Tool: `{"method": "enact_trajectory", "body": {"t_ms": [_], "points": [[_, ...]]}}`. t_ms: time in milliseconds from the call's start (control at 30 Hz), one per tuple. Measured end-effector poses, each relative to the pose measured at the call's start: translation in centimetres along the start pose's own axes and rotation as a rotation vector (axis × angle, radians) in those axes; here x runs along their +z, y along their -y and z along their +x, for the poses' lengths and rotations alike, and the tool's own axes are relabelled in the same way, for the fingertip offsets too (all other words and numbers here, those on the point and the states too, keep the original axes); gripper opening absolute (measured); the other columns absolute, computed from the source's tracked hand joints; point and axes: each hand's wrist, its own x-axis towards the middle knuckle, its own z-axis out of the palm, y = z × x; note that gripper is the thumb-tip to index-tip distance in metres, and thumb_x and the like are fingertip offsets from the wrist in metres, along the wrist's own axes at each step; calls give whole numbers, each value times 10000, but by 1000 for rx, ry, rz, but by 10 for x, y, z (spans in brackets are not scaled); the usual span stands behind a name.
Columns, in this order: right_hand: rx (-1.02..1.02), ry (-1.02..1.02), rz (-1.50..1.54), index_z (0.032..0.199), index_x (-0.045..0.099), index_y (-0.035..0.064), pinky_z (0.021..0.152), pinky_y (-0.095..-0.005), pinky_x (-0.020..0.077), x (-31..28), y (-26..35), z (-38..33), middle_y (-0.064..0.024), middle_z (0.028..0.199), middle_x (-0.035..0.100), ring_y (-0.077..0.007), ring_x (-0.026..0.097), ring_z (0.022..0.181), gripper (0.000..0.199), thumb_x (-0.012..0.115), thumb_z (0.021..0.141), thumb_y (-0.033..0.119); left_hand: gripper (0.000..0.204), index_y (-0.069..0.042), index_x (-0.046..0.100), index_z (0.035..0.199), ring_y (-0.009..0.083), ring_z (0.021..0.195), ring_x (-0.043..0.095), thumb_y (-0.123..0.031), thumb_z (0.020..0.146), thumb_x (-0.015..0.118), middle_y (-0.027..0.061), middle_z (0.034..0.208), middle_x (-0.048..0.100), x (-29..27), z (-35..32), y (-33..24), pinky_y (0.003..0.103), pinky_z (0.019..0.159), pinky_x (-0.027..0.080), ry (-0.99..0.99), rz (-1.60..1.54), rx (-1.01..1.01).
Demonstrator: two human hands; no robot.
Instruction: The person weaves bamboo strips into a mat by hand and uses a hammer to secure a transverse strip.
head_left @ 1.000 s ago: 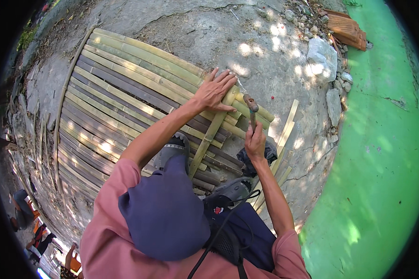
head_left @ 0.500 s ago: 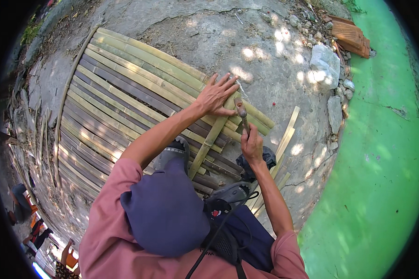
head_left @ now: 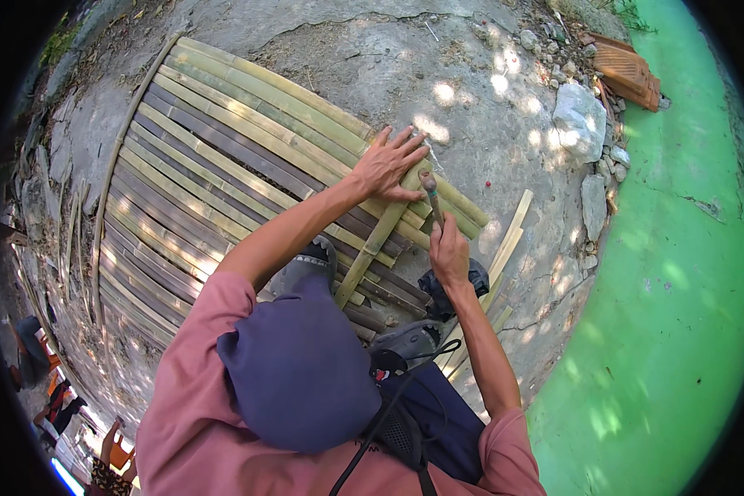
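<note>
Long split bamboo slats [head_left: 248,140], some green and some dark brown, lie side by side as a panel on the ground. Across their right end runs a bamboo crosspiece [head_left: 370,248]. My left hand [head_left: 388,168] lies flat with fingers spread over the slats beside the crosspiece's far end. My right hand [head_left: 449,255] is wrapped round the handle of a hammer [head_left: 431,192]. The hammer's head is over the crosspiece's far end, just right of my left thumb. Whether a nail is under it cannot be seen.
A thin bent strip [head_left: 112,186] edges the panel's left end. Pale bamboo strips [head_left: 508,240] and a black plastic bag [head_left: 476,279] lie near my right forearm. Stones, a white sack [head_left: 579,121] and orange tiles [head_left: 627,70] line the green surface [head_left: 661,289]. Other people are at the lower left.
The hammer head has shifted very slightly downward, still close to the crosspiece. My left hand stays spread on the slats; the whole view has moved a little.
</note>
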Motion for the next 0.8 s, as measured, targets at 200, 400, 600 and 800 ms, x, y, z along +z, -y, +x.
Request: {"method": "enact_trajectory", "body": {"t_ms": [200, 400, 600, 800], "points": [[-10, -100, 197, 1363, 550, -5, 628, -563, 525, -12, 13, -5, -272, 841, 696, -492, 716, 739, 290, 575, 1104, 121, 1118, -62, 487, 1642, 392, 1664, 295, -859, 868, 609, 148, 1791, 354, -1, -7, 5, 656, 1314, 225, -3, 22, -14], [-75, -96, 105, 1354, 552, -2, 625, -549, 539, -7, 4, -3, -260, 847, 697, -486, 709, 723, 282, 576, 1102, 123, 1105, -63, 490, 1639, 391, 1657, 307, -844, 869, 623, 157, 1782, 364, 0, -2, 2, 652, 1314, 228, -17, 3, 1], [-32, -68, 52, 1359, 551, -2, 663, -573, 570, -2, 13, 1, -292, 912, 724, -514, 722, 783, 299, 586, 1092, 126, 1096, -68, 497, 1632, 386, 1650, 320, -826, 855, 652, 158, 1776, 374, 0, -6, 2, 658, 1301, 249, -18, 13, 2], [-31, -25, -72, 1354, 552, -1, 653, -577, 563, -2, -6, 1, -289, 892, 711, -506, 722, 766, 302, 596, 1080, 120, 1094, -75, 491, 1637, 388, 1647, 322, -835, 863, 633, 160, 1767, 388, 0, 1, 0, 670, 1294, 252, -35, 13, 14]]}}
